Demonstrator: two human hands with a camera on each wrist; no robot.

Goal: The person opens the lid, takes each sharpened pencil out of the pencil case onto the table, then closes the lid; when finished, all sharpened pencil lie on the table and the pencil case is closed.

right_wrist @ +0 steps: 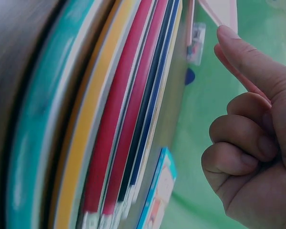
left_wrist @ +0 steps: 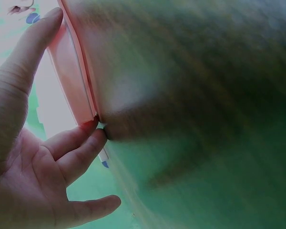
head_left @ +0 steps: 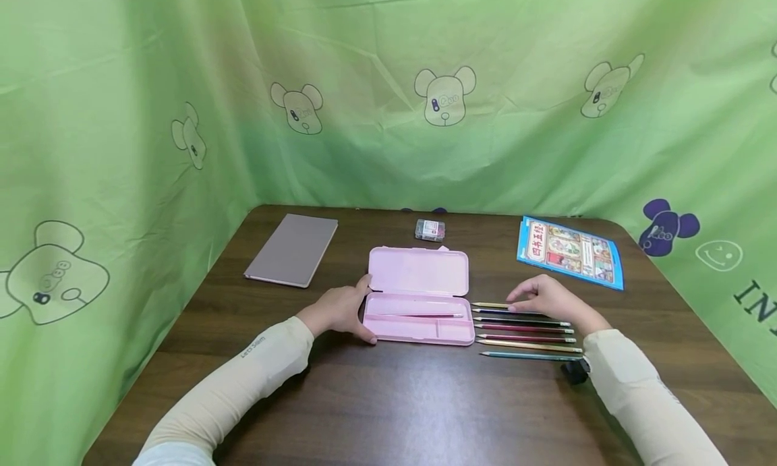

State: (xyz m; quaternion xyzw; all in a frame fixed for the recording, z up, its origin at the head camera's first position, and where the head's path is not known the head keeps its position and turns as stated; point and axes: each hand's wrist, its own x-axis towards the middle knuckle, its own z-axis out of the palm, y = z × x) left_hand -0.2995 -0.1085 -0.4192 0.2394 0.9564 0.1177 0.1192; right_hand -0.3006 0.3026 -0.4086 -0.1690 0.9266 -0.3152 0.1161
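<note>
A pink pencil case [head_left: 419, 338] lies with its lid [head_left: 419, 270] raised at the back. A slim dark-red pencil [head_left: 425, 315] lies in its long compartment. My left hand [head_left: 340, 309] holds the case's left end, thumb at the front corner and fingers toward the hinge side. In the left wrist view two fingertips [left_wrist: 96, 125] meet the case end. Right of the case, several pencils lie side by side, from a teal pencil [head_left: 528, 355] in front to a yellow one [head_left: 490, 305] at the back. Over the back pencils is my right hand [head_left: 555, 299], thumb and index finger extended, other fingers curled, nothing visible between them.
A grey notebook [head_left: 294, 250] lies at the back left of the wooden table [head_left: 413, 398]. A small clear box [head_left: 429, 230] sits behind the case. At the back right is a blue-bordered booklet [head_left: 570, 252]. A black object [head_left: 574, 371] is by the right wrist.
</note>
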